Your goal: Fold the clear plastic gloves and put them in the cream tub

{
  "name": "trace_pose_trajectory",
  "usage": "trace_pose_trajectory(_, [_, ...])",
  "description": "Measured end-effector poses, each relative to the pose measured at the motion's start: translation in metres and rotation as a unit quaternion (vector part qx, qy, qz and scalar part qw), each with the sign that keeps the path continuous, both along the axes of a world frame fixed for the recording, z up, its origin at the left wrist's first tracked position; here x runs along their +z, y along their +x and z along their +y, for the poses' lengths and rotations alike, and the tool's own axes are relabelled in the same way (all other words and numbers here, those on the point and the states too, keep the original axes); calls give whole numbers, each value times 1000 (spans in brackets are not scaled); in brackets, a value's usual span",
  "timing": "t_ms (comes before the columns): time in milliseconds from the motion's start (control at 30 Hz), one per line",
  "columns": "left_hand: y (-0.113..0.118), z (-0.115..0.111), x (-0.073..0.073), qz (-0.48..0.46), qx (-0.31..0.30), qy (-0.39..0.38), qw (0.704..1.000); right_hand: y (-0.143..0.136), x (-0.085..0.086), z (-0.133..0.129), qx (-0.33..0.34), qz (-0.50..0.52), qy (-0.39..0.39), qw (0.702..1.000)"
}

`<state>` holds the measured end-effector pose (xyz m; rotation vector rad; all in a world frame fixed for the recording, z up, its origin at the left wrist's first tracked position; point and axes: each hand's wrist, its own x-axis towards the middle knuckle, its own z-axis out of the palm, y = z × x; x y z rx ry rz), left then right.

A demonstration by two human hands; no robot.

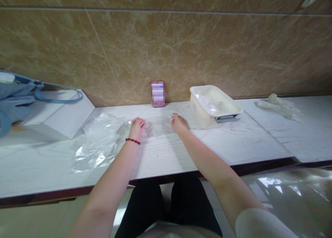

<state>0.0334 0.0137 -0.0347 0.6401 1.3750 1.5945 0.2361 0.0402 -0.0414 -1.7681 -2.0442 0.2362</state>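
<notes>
A small clear plastic bag (157, 125) lies stretched across the white wood-grain counter between my hands. At its left end my left hand (137, 128), with a red bead bracelet on the wrist, has its fingers curled on the plastic. My right hand (178, 123) pinches the bag's right end between thumb and fingers. Just left of my left hand, a heap of large crinkled clear plastic (100, 136) spreads over the counter. To the right of my right hand stands a cream plastic bin (203, 117) with clear plastic pieces (211, 104) inside.
A phone-like device (158, 94) with a blurred screen leans upright against the brown marbled wall. At far left are a white box (62, 117) and a blue bag (15, 99) with a strap. Crumpled translucent plastic (280, 106) lies on the counter at right.
</notes>
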Motion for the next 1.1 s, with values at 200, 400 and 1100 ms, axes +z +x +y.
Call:
trace_pose_trajectory(200, [11,-5,-5,464,-70,93,878,-3,5,-3,19,-14,74,997])
trace_pose_trajectory(400, [37,-15,-6,733,-238,89,631,-20,7,-14,191,-65,60,978])
trace_pose_trajectory(1100, [-2,-28,-6,719,-167,-108,666,31,23,-8,65,-92,-41,993])
